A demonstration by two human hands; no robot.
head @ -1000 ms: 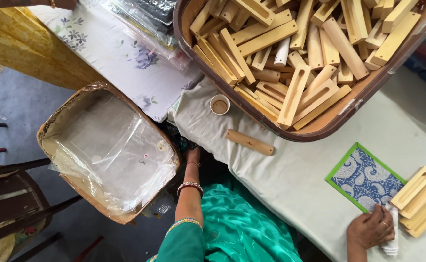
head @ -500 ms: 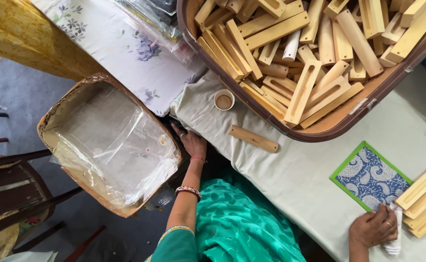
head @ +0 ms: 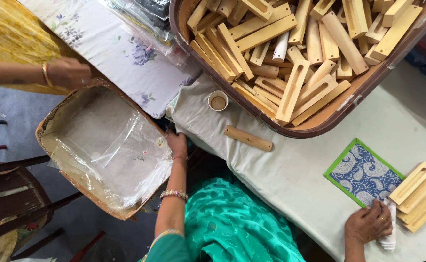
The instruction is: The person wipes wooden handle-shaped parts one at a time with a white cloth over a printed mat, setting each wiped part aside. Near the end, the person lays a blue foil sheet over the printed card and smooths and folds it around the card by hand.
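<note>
While the left hand (head: 176,144) reaches down to the near rim of the cardboard box (head: 58,145), its fingers curl over the edge where the clear plastic liner (head: 109,143) folds out, so it grips box and liner together; the box sits off the table's edge, to the left of that hand and lower than the tabletop. Another person's hand (head: 70,73) (bangle at the wrist) holds the box's far corner, well apart from the left hand. Just right of the left hand, on the grey cloth-covered table (head: 290,174), lies a single wooden block (head: 248,138), and beyond it a small paper cup (head: 218,101). Farther up stands a large brown tray (head: 319,123) heaped with slotted wooden pieces (head: 290,58). The right hand (head: 368,224) rests far across the table, fingers bent down onto a white cloth (head: 389,233), pinning it. Beside it lies a blue patterned card (head: 361,172) and a short stack of wooden holders (head: 419,194).
</note>
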